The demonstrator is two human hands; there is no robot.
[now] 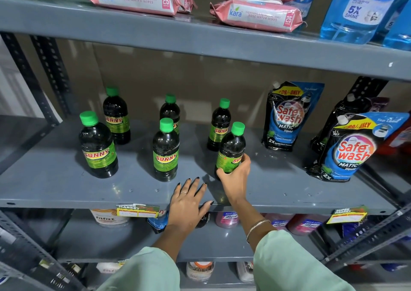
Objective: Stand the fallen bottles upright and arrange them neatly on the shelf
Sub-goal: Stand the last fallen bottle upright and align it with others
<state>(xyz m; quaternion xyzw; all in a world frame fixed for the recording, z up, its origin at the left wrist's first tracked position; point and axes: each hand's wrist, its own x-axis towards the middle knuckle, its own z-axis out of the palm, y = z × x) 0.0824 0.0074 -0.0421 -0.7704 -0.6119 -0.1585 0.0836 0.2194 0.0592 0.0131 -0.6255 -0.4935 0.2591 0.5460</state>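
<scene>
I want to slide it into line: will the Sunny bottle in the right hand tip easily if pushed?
Probably somewhat: the Sunny bottle is tall over a narrow base, and the right hand holds it slightly tilted. It looks full of dark liquid, so likely heavy and steadier once flat. Pushed low, it may slide on the smooth metal shelf.

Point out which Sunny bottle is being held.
The front-right bottle, gripped low by the right hand; the other five stand untouched.

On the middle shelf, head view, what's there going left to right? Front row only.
Front-left Sunny bottle → front-middle Sunny bottle → left hand flat on the shelf edge → Sunny bottle gripped by the right hand → front Safewash pouch.
</scene>
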